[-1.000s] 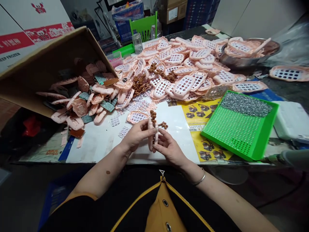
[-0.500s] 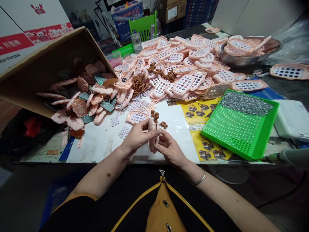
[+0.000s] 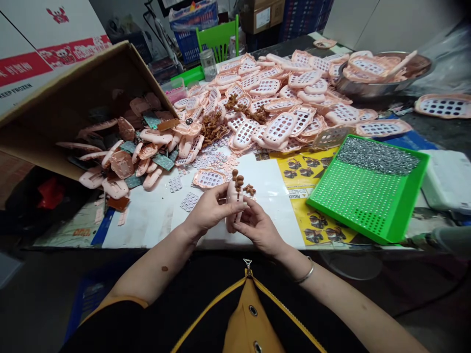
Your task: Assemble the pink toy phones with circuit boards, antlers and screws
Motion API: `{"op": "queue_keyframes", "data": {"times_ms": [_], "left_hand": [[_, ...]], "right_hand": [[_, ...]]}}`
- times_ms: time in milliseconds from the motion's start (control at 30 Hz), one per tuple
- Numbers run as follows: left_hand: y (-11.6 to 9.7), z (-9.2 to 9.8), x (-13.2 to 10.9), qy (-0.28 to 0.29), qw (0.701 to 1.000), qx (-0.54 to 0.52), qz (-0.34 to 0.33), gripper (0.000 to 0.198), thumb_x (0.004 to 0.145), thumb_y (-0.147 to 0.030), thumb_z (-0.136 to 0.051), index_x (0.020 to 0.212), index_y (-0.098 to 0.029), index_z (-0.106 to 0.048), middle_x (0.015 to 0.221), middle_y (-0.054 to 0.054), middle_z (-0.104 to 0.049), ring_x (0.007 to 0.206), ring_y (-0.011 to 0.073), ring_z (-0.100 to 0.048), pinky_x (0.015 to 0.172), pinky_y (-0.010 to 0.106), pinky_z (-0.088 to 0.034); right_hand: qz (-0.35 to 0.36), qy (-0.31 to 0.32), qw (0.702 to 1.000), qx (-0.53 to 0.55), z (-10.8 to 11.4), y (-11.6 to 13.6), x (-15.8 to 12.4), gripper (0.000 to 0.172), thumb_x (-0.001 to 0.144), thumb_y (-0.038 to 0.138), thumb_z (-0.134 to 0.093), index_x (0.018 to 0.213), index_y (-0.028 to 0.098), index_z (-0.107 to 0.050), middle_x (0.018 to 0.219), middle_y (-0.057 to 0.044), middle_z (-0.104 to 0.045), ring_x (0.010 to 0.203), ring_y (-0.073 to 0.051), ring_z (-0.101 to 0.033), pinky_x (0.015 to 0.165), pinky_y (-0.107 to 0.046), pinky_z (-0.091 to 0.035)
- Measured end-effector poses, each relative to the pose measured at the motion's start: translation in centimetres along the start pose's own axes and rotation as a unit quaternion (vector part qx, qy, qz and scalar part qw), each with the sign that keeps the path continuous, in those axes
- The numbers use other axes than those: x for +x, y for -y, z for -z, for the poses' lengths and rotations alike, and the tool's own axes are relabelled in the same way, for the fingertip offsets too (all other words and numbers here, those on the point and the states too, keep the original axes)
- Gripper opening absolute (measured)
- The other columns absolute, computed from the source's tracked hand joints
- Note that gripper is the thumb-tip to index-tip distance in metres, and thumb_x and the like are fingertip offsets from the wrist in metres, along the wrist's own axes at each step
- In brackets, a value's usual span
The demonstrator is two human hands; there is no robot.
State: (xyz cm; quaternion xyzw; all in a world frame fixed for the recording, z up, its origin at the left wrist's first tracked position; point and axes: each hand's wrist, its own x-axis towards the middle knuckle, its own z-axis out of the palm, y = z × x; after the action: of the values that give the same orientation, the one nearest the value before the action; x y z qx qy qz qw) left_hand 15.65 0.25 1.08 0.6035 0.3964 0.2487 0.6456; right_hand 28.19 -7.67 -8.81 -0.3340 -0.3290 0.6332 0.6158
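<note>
Between my two hands, a pink plastic toy phone casing (image 3: 231, 223) is held on edge above the white sheet. Its top end bears brown antler-like pieces (image 3: 237, 180). My left hand (image 3: 209, 208) is closed around the casing from the left, thumb across its near side. My right hand (image 3: 259, 225) pinches the lower right side with thumb and fingers. Just beyond the fingers lies another brown antler piece (image 3: 249, 189). Behind my left hand rests a pink casing half (image 3: 209, 178) with pale keys in it. Sheets of small keys (image 3: 189, 201) lie left of it.
A large heap of pink casings (image 3: 279, 130) covers the table's back. On the left a tilted cardboard box (image 3: 40, 113) spills casings and green circuit boards (image 3: 164, 161). A green perforated tray (image 3: 353, 196) with many screws stands right, near a metal bowl (image 3: 386, 88).
Both hands keep hold of the casing in nearly the same place; its antler end has shifted very slightly right. The view has moved a little.
</note>
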Motion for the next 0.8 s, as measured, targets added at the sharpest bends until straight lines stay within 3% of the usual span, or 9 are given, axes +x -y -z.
{"op": "queue_keyframes", "data": {"times_ms": [167, 300, 400, 467, 633, 733, 800], "left_hand": [[0.4, -0.4, 0.0, 0.011, 0.998, -0.054, 0.004, 0.056, 0.061, -0.038, -0.089, 0.108, -0.015, -0.069, 0.096, 0.005, -0.069, 0.095, 0.0200, -0.063, 0.085, 0.027, -0.048], [1.2, -0.6, 0.0, 0.034, 0.993, -0.106, -0.030, 0.063, 0.068, -0.046, -0.084, 0.122, -0.019, -0.066, 0.111, 0.009, -0.070, 0.108, 0.0235, -0.063, 0.091, 0.029, -0.049], [1.6, -0.4, 0.1, 0.058, 0.983, -0.176, 0.007, 0.056, 0.073, -0.053, -0.078, 0.115, -0.016, -0.069, 0.108, 0.011, -0.072, 0.099, 0.0223, -0.068, 0.086, 0.030, -0.051], [1.7, -0.1, 0.1, 0.072, 0.971, -0.223, 0.048, 0.055, 0.067, -0.052, -0.083, 0.105, -0.013, -0.071, 0.101, 0.012, -0.074, 0.089, 0.0216, -0.070, 0.081, 0.030, -0.053], [1.7, -0.1, -0.2, 0.023, 0.955, -0.289, 0.057, 0.056, 0.055, -0.037, -0.092, 0.098, -0.015, -0.064, 0.100, 0.009, -0.075, 0.093, 0.0222, -0.071, 0.088, 0.034, -0.052], [2.1, -0.7, -0.4, -0.022, 0.953, -0.297, 0.053, 0.054, 0.056, -0.033, -0.092, 0.097, -0.017, -0.061, 0.094, 0.005, -0.074, 0.089, 0.0195, -0.070, 0.088, 0.034, -0.051], [2.5, -1.2, -0.5, -0.035, 0.952, -0.300, 0.045, 0.054, 0.058, -0.034, -0.091, 0.099, -0.018, -0.060, 0.096, 0.004, -0.074, 0.089, 0.0176, -0.070, 0.087, 0.032, -0.051]], "right_hand": [[0.022, 0.006, 1.000, 0.005, 0.0, 0.2, 0.0, 0.066, 0.069, 0.033, -0.085, 0.127, 0.037, -0.055, 0.115, -0.001, -0.069, 0.094, -0.017, -0.070, 0.088, -0.040, -0.058], [-0.001, -0.006, 1.000, 0.011, 0.0, 0.6, -0.3, 0.064, 0.069, 0.036, -0.085, 0.125, 0.033, -0.056, 0.109, -0.002, -0.070, 0.086, -0.016, -0.069, 0.080, -0.034, -0.058], [-0.022, 0.026, 0.999, 0.025, 0.2, 1.2, -0.8, 0.063, 0.068, 0.043, -0.085, 0.123, 0.031, -0.058, 0.096, 0.001, -0.070, 0.070, -0.012, -0.064, 0.069, -0.029, -0.056], [-0.034, 0.065, 0.997, 0.004, 0.4, 1.7, -1.0, 0.062, 0.067, 0.050, -0.083, 0.121, 0.028, -0.060, 0.090, 0.001, -0.069, 0.069, -0.013, -0.062, 0.067, -0.029, -0.055], [0.049, 0.143, 0.972, -0.179, 0.8, 3.2, -1.2, 0.047, 0.087, 0.064, -0.056, 0.107, 0.022, -0.067, 0.095, -0.005, -0.070, 0.090, -0.021, -0.066, 0.082, -0.035, -0.055], [0.115, 0.070, 0.929, -0.344, 0.4, 3.5, -1.5, 0.049, 0.092, 0.057, -0.051, 0.126, 0.023, -0.057, 0.113, -0.010, -0.070, 0.100, -0.026, -0.066, 0.086, -0.038, -0.054], [0.123, 0.000, 0.894, -0.431, 0.0, 3.6, -1.8, 0.051, 0.092, 0.053, -0.053, 0.132, 0.021, -0.050, 0.113, -0.014, -0.070, 0.092, -0.027, -0.069, 0.078, -0.038, -0.054]]}}
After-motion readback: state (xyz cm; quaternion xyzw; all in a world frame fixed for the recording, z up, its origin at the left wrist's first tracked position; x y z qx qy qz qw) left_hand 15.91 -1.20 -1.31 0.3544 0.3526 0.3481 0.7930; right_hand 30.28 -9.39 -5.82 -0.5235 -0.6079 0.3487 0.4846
